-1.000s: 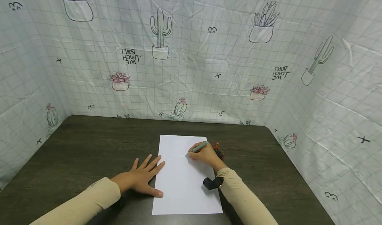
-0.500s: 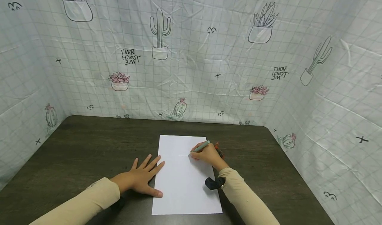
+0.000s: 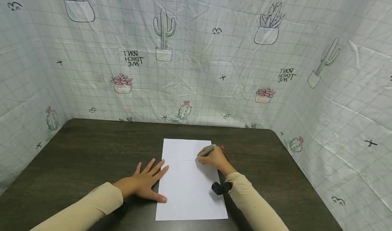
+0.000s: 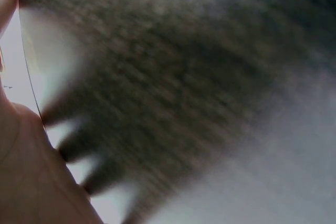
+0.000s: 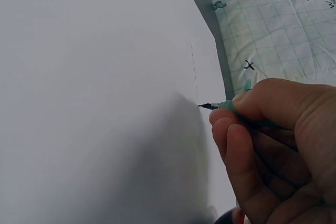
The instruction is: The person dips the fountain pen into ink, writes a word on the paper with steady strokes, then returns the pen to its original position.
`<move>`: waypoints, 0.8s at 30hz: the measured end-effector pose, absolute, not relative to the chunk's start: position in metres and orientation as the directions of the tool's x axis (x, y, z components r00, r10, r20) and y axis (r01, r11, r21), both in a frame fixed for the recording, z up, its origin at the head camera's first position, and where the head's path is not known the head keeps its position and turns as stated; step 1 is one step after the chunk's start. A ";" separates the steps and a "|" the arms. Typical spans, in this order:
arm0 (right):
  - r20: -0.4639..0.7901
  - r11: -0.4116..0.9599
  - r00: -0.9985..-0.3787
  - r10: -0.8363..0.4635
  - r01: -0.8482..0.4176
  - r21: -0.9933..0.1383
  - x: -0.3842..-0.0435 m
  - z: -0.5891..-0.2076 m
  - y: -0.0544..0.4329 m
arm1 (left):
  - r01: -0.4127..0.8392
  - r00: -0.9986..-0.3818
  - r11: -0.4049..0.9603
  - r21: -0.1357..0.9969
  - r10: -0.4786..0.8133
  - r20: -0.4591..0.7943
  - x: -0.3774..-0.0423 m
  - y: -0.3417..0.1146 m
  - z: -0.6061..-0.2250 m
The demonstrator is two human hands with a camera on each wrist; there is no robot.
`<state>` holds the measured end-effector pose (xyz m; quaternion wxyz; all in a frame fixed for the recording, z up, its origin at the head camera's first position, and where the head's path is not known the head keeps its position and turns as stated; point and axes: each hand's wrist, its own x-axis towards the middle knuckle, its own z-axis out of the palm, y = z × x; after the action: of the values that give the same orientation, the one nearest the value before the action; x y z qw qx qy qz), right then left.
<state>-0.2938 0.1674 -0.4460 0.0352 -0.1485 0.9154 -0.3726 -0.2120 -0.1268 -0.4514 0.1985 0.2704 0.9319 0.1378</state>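
A white sheet of paper (image 3: 186, 197) lies upright before me on the dark table. My left hand (image 3: 143, 184) rests flat with spread fingers, thumb and fingertips over the sheet's left edge. Over the upper right part, my right hand (image 3: 216, 159) pinches a green pen (image 3: 208, 150) between thumb and fingers. The pen's dark pointed tip (image 5: 209, 106) meets the paper at the end of a thin straight line (image 5: 193, 66). In the head view that line runs sideways across the upper half. The left wrist view mostly holds blurred tabletop and part of the left hand (image 4: 31, 171).
The dark wooden table (image 3: 101, 146) reaches back to a white gridded cloth (image 3: 196, 71) printed with cacti, which hangs behind and on both sides. A black wrist device (image 3: 221, 188) sits at the right cuff, above the paper's right edge.
My right hand and the pen have slid slightly to the right, and the line has grown longer that way. My left hand has stayed in place.
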 end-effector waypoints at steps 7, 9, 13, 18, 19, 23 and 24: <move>0.069 0.691 -0.953 -0.296 -0.263 -0.673 -0.293 -0.445 0.173 | 0.449 -0.773 0.817 0.362 0.558 -0.300 -0.213 -0.127 -0.451; 0.077 0.689 -0.950 -0.303 -0.274 -0.671 -0.293 -0.444 0.173 | 0.449 -0.774 0.819 0.358 0.556 -0.303 -0.213 -0.127 -0.452; 0.088 0.689 -0.946 -0.312 -0.289 -0.665 -0.293 -0.444 0.174 | 0.445 -0.777 0.824 0.352 0.550 -0.305 -0.214 -0.126 -0.454; 0.093 0.703 -0.944 -0.316 -0.299 -0.646 -0.292 -0.444 0.176 | 0.444 -0.780 0.826 0.346 0.547 -0.304 -0.214 -0.126 -0.456; 0.093 0.705 -0.944 -0.316 -0.299 -0.644 -0.292 -0.444 0.177 | 0.444 -0.780 0.826 0.348 0.547 -0.305 -0.214 -0.126 -0.456; 0.099 0.703 -0.943 -0.317 -0.304 -0.643 -0.293 -0.445 0.178 | 0.447 -0.780 0.825 0.346 0.549 -0.301 -0.214 -0.127 -0.456; 0.100 0.702 -0.943 -0.316 -0.304 -0.644 -0.293 -0.444 0.178 | 0.447 -0.781 0.826 0.344 0.548 -0.301 -0.214 -0.127 -0.456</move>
<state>-0.2928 0.1784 -0.4442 0.0090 -0.1681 0.9225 -0.3474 -0.2138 -0.1270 -0.4556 0.1974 0.2659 0.9349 0.1277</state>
